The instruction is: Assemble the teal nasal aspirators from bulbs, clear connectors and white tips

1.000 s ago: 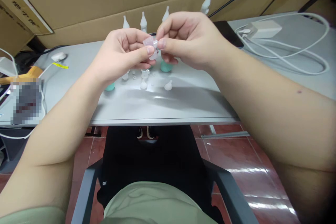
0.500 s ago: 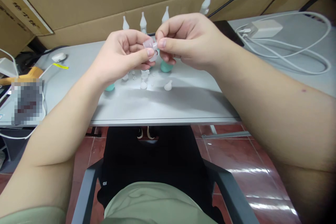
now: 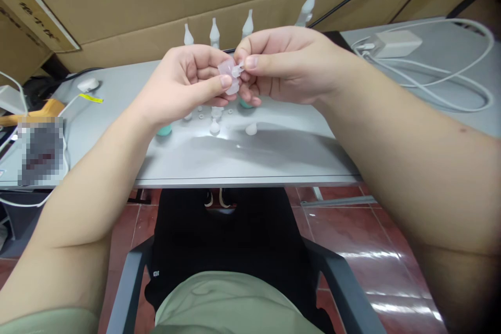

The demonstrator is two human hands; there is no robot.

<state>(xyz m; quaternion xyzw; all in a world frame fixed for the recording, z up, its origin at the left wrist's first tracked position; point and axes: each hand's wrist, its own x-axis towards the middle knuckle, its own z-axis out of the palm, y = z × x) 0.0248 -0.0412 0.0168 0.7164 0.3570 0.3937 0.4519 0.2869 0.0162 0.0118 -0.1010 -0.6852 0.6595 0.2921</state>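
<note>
Above the grey table, my left hand [image 3: 195,75] is closed around a clear plastic fitting [image 3: 226,68], pinched between thumb and fingers. My right hand [image 3: 277,62] pinches a small whitish translucent piece [image 3: 238,69] that sits at the fitting's right end; whether the two are joined I cannot tell. Behind my hands stand several white pointed nozzles [image 3: 214,33], their lower parts mostly hidden. Below lie a white cone-shaped tip [image 3: 251,129], another white tip [image 3: 215,126] and small rings [image 3: 201,116]. A green bulb [image 3: 164,130] shows beside my left wrist, a second green bulb [image 3: 246,104] under my right fingers.
A white adapter [image 3: 397,43] with a looped white cable [image 3: 442,83] lies at the right. On the left are a yellow tool [image 3: 47,110], a white plug [image 3: 88,84] and a blurred-out object [image 3: 41,151]. Cardboard [image 3: 136,5] lines the back of the table [image 3: 250,162].
My right hand has shifted slightly right and lower. The small piece in its fingertips now shows more clearly, at a tilt. My left hand has moved a little right with the fitting.
</note>
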